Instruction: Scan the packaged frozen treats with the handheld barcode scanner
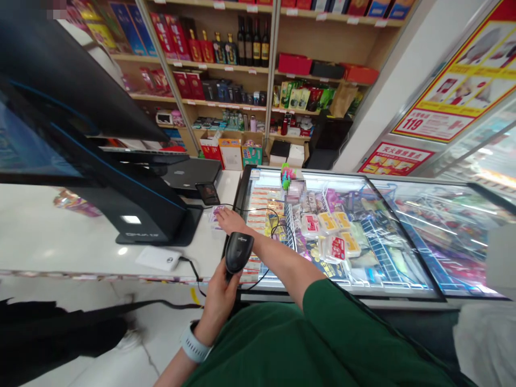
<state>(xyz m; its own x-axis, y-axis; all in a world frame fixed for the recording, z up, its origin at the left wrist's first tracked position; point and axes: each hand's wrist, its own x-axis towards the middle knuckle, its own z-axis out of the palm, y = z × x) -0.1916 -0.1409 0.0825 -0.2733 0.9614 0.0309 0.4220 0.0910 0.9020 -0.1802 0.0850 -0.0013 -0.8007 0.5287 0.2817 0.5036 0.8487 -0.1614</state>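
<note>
My left hand [220, 298], with a watch [195, 344] on its wrist, is closed around the handle of a black barcode scanner [238, 252]. The scanner's head is raised near the freezer's left edge, partly in front of my right forearm. At the counter's right end, my right hand [230, 220] reaches across to a small clear plastic box with a purple label [215, 216]. Its fingers lie over the box and seem to grip it; part of the box is hidden beneath them. A thin black cable [278, 220] loops over the freezer glass beside my right hand.
A monitor on a black stand [149, 209] rises from the white counter [36, 236], with a white device [158, 258] before it. Several clear food boxes [332, 223] lie on the glass-topped freezer [395, 215]. Shelves of goods stand behind. Someone's dark clothing [52, 344] shows lower left.
</note>
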